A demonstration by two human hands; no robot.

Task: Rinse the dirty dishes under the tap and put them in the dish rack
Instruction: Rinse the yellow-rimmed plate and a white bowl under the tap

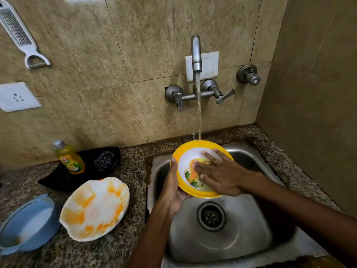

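My left hand (173, 192) is gripping the yellow-rimmed, orange-stained bowl (185, 167) under the tap (196, 55); my right hand (220, 173) is pressing flat, fingers straight, inside.

Yellow-rimmed bowl (193, 151) under tap (196, 55), left hand (173, 190) gripping, right hand (222, 175) inside

bowl (193, 151) centre frame: yellow rim, white inside, green leaf print, orange smear; white bowl (94, 208) lower left: orange streaks; lid (25, 227) far lower left: pale blue; soap bottle (69, 158) left: yellow, silver cap; tray (58, 180) under it: black; wall tiles (96, 55): mottled beige; counter (135, 171): speckled brown-grey granite; sink (231, 238): steel grey
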